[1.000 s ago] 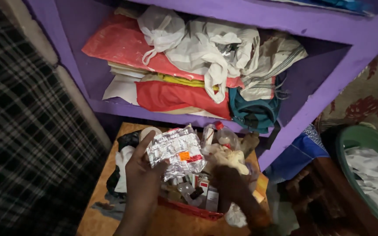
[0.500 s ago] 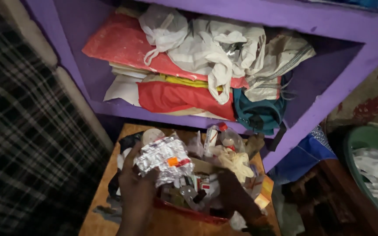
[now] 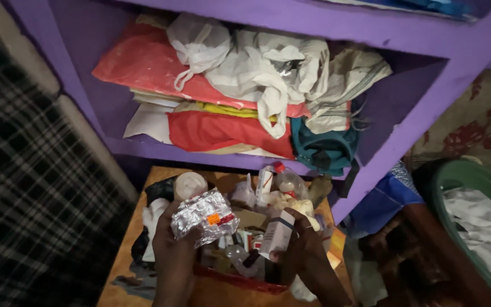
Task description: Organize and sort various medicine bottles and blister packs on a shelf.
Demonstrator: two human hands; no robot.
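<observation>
My left hand [image 3: 171, 250] gripping crumpled foil blister strips [image 3: 203, 215], my right hand [image 3: 301, 245] clasping a small white carton [image 3: 277, 233], both over the red tray [image 3: 240, 279] of medicines at the desk [image 3: 137, 284] middle, white-capped jar [image 3: 190, 185] and bottles [image 3: 284, 183] crowding the far edge.

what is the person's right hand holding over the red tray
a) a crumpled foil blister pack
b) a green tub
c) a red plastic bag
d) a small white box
d: the right hand grips a small white box above the red tray, while the foil blister pack sits in the left hand.
</observation>
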